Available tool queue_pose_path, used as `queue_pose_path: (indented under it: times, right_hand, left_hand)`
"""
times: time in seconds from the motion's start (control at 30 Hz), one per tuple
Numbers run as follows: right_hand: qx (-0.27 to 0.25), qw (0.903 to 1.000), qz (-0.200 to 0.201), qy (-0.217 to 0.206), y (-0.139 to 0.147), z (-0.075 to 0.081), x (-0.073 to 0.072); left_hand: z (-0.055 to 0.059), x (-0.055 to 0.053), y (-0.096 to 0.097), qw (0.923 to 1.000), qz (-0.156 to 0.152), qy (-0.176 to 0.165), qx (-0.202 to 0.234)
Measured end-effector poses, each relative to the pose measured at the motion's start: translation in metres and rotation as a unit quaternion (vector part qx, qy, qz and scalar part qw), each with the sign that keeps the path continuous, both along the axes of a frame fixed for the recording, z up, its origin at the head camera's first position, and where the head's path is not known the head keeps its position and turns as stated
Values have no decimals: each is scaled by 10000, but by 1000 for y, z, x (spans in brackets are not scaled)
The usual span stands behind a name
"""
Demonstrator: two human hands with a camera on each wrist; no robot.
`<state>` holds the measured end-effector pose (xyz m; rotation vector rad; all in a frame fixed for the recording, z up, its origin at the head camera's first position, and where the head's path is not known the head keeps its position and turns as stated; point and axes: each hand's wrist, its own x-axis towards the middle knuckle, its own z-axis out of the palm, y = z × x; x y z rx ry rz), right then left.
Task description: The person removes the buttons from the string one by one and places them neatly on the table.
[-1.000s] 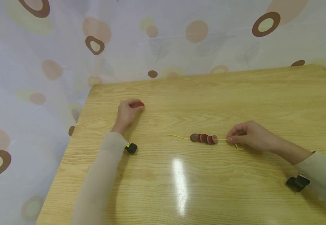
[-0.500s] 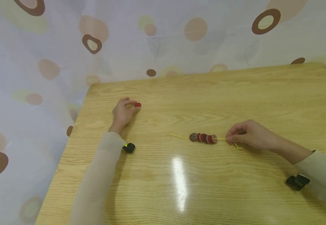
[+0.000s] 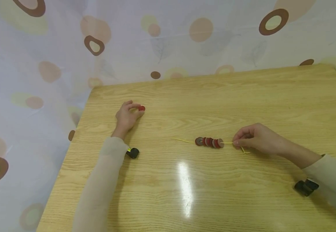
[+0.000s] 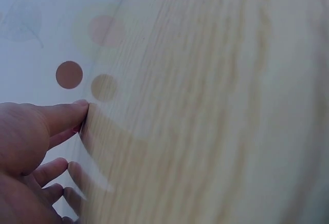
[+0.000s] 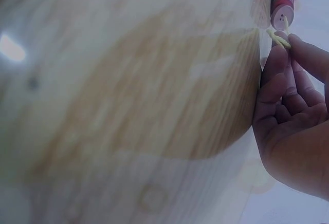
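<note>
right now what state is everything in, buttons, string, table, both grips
Left grip: finger and thumb pinching the red disc
Red disc: off the string
Right grip: pinching the yellow string
Yellow string: threaded through the buttons, left end loose
Buttons: strung close together, leftmost tipped face up
Table: glossy, reflecting light

A red disc [image 3: 142,108] is seen at the left hand [image 3: 126,118], red and greyish-brown buttons [image 3: 209,142] on yellow string [image 5: 280,40] near the right hand [image 3: 255,139]. The tabletop [image 3: 153,183] is grained in yellow-tan, the whitish backdrop [image 3: 173,45] spotted brown and peach.
</note>
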<state>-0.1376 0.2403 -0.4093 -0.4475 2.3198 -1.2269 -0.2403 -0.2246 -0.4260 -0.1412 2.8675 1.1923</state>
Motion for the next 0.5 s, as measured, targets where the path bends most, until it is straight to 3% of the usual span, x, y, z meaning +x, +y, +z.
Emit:
queue_pose_path:
  times: [0.3, 0.5]
  right_hand:
    - [11, 10000, 24, -56, 0, 1, 0]
    - [99, 9999, -18, -52, -1, 3, 0]
  left_hand:
    - [0, 2, -5, 9999, -75, -99, 119]
    - [5, 8, -4, 9987, -172, -6, 484]
